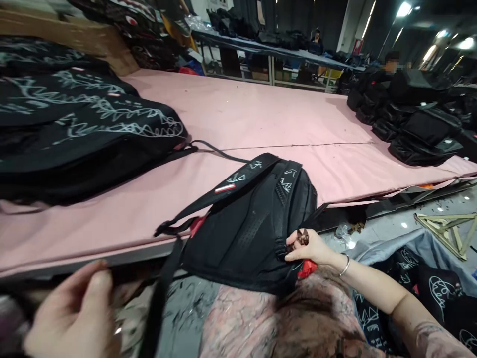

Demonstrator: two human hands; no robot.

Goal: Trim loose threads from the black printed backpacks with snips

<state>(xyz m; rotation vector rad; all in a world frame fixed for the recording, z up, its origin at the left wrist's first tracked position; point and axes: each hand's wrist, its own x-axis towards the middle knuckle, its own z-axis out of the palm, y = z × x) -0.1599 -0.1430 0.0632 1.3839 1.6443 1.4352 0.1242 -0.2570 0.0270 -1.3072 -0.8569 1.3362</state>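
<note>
A black backpack (253, 223) with white scribble print and a red-and-white tag lies back-up, half on the pink table's (261, 119) near edge and half on my lap. My right hand (307, 247) is closed, pinching the backpack's right side near a red part; a ring shows on a finger and a bracelet on the wrist. My left hand (74, 313) is close to the camera at the lower left, blurred, fingers curled near a dangling black strap (160, 298). Whether it grips anything I cannot make out.
A stack of black printed backpacks (74, 124) fills the table's left. More black bags (417, 124) are piled at the far right, with a person behind them. Printed bags (428, 293) and a wooden frame (447, 228) lie on the floor at right.
</note>
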